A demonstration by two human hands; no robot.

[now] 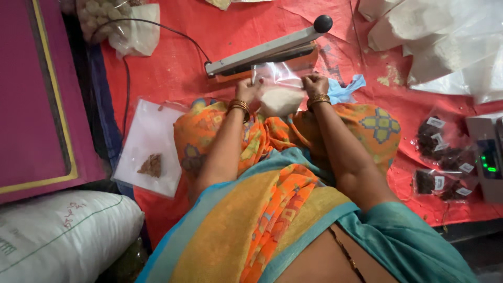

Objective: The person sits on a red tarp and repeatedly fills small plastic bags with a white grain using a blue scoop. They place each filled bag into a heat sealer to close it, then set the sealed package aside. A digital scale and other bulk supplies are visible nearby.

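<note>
A clear plastic pouch point(280, 94) half full of white grains rests on my lap, its open top laid toward the jaw of a bar-type heat sealer point(262, 55). My left hand point(248, 89) grips the pouch's left edge. My right hand point(315, 84) pinches its right edge. Both wrists wear gold bangles. The sealer's arm, tipped with a black knob point(323, 23), is raised, and its black cord point(157, 26) runs off to the left.
A red sheet point(173, 68) covers the floor. A clear bag with brown bits point(152, 165) lies left. Labelled packets of dark contents point(445, 162) and a scale point(487, 157) sit right. White bags point(445, 42) upper right, a white sack point(57, 230) lower left.
</note>
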